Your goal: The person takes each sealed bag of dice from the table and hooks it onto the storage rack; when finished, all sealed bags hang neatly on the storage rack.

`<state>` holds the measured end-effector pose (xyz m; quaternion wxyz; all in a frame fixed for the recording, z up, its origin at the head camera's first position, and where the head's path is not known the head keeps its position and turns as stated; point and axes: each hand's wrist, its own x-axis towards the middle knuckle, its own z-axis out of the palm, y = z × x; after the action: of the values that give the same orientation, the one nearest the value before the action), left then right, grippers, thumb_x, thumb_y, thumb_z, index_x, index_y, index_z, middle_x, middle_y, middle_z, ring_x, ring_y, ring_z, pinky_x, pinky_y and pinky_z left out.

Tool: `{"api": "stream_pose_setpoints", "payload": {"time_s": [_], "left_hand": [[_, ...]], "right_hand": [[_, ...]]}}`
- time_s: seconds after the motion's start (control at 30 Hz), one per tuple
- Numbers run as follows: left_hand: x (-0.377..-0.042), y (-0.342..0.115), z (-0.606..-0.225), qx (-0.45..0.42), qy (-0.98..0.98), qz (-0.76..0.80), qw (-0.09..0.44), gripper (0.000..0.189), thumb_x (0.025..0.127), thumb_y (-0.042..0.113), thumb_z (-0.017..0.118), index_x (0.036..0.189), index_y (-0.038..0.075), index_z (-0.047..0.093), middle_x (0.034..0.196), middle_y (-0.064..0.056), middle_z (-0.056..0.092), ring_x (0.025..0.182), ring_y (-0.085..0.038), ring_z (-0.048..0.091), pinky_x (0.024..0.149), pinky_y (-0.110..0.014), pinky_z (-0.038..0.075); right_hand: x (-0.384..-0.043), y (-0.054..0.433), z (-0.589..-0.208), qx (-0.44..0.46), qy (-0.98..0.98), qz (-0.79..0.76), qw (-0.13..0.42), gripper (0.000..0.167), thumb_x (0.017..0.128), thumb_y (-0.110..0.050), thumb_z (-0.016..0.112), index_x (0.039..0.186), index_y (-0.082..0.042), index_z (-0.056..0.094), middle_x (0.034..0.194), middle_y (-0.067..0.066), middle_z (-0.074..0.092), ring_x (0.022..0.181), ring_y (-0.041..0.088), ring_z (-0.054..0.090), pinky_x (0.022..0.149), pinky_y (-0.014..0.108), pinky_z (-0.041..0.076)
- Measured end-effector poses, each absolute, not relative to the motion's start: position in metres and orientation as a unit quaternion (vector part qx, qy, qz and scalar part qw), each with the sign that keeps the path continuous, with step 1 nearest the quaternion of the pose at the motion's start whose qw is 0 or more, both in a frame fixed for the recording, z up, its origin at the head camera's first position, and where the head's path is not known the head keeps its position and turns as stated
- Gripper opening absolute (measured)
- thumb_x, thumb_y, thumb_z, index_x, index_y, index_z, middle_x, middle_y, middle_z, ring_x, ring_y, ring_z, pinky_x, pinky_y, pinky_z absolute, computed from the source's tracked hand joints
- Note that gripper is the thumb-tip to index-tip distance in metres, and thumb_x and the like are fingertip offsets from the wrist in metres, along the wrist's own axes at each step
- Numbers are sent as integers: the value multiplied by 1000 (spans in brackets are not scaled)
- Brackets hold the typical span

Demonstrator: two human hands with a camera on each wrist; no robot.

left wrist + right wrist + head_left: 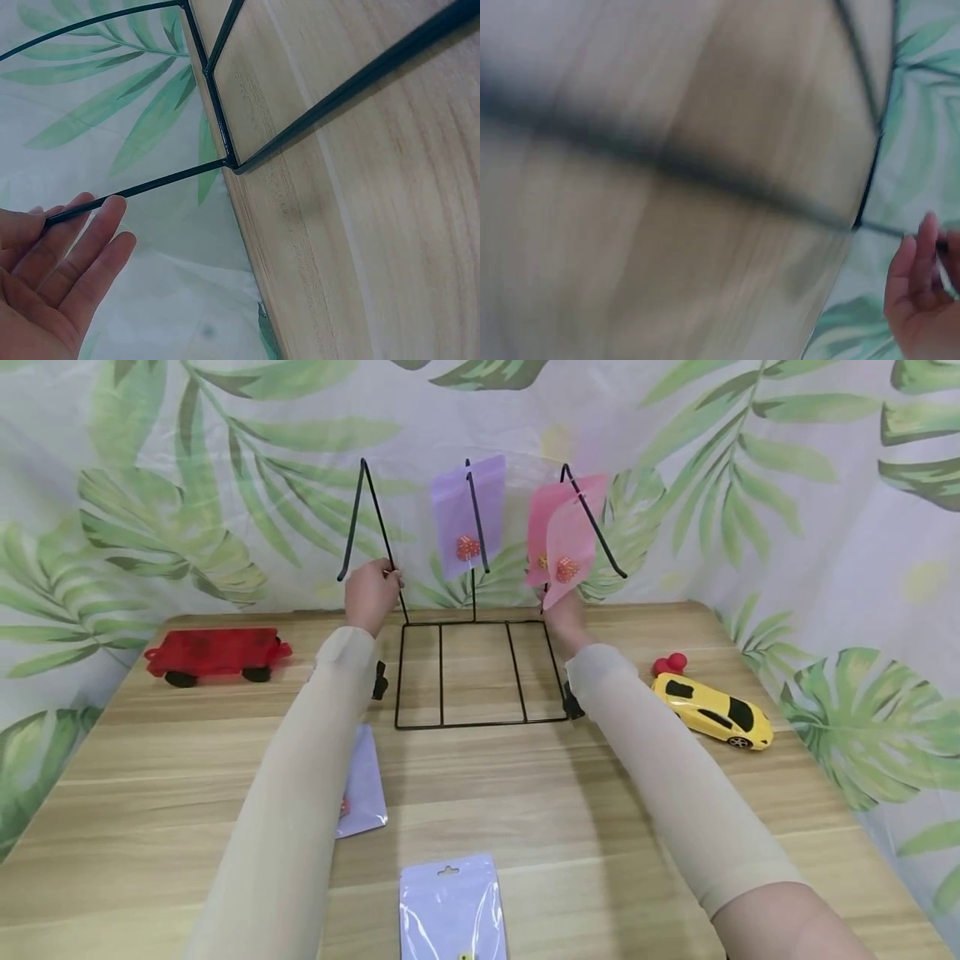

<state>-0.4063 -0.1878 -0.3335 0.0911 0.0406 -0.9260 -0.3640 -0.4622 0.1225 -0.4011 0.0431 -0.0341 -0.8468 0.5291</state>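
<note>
A black wire display rack stands at the back of the table, its base flat on the wood. My left hand pinches its left upright wire; in the left wrist view the thumb and fingers close on that rod. On the right side, my right hand grips the other upright, partly behind the pink bags. A purple zip bag with a red strawberry-like piece hangs from the middle hook. Two overlapping pink zip bags hang from the right hook.
A purple bag lies partly under my left forearm, and another purple bag lies at the front. On the left sits a red toy vehicle. A yellow toy car and a small red object are on the right.
</note>
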Motion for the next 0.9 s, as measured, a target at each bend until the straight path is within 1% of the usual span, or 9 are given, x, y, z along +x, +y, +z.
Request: {"api": "stream_pose_setpoints", "payload": {"time_s": [0.07, 0.2, 0.37, 0.47, 0.57, 0.67, 0.73, 0.8, 0.9], "left_hand": [[-405, -191, -335, 47, -927, -362, 89, 34, 107, 25, 44, 121, 4, 67, 115, -13, 72, 86, -25, 66, 73, -35, 52], [-395, -198, -330, 44, -933, -351, 64, 37, 107, 26, 42, 133, 8, 62, 122, -12, 70, 94, -27, 67, 82, -40, 51], [-360, -214, -310, 4, -962, -273, -12, 46, 106, 21, 40, 148, 3, 45, 142, -19, 56, 126, -36, 55, 104, -49, 45], [-332, -225, -298, -43, -977, -195, -68, 48, 104, 21, 46, 146, -2, 44, 144, -24, 52, 133, -42, 48, 109, -54, 40], [-300, -235, -294, -90, -975, -145, -140, 52, 101, 23, 55, 143, -5, 47, 143, -27, 51, 132, -45, 48, 109, -58, 38], [-271, -242, -300, -119, -963, -112, -216, 62, 94, 28, 66, 141, -7, 48, 142, -28, 52, 130, -46, 50, 107, -59, 39], [-255, -245, -309, -125, -957, -98, -244, 70, 88, 32, 73, 139, -9, 48, 137, -28, 55, 126, -45, 53, 105, -58, 42], [-242, -247, -319, -125, -958, -75, -247, 79, 82, 39, 79, 136, -11, 49, 131, -28, 58, 121, -43, 55, 103, -56, 44], [-229, -248, -332, -116, -967, -52, -220, 89, 76, 47, 82, 133, -14, 48, 127, -29, 57, 118, -43, 54, 101, -57, 44]], "right_hand": [[-448, 119, -392, -14, -881, 470, 50, 22, 101, -26, 56, 105, -9, 67, 93, 11, 68, 72, 17, 60, 67, 29, 52], [-432, 115, -380, 11, -902, 428, 49, 31, 105, -24, 46, 114, -5, 69, 100, 16, 69, 75, 19, 60, 66, 29, 49], [-437, 115, -386, 27, -899, 423, 105, 25, 100, -19, 54, 112, -1, 67, 103, 18, 68, 85, 27, 62, 75, 33, 51], [-437, 119, -386, 36, -893, 426, 143, 25, 98, -15, 57, 108, 3, 70, 104, 22, 70, 90, 33, 67, 82, 39, 55], [-435, 127, -384, 51, -893, 416, 164, 24, 98, -12, 57, 104, 6, 72, 101, 25, 72, 93, 38, 70, 85, 46, 54], [-437, 136, -382, 37, -917, 358, 172, 26, 99, -17, 55, 101, 3, 72, 99, 24, 72, 94, 40, 68, 87, 49, 51], [-440, 141, -381, 24, -932, 322, 162, 28, 100, -20, 52, 99, 1, 70, 99, 22, 71, 95, 40, 66, 87, 51, 50], [-441, 144, -380, 9, -940, 309, 145, 30, 101, -22, 49, 96, 0, 69, 100, 22, 70, 93, 41, 65, 85, 52, 50], [-442, 145, -379, -2, -942, 308, 131, 33, 102, -23, 46, 95, 0, 68, 101, 23, 70, 93, 41, 64, 85, 53, 49]]}}
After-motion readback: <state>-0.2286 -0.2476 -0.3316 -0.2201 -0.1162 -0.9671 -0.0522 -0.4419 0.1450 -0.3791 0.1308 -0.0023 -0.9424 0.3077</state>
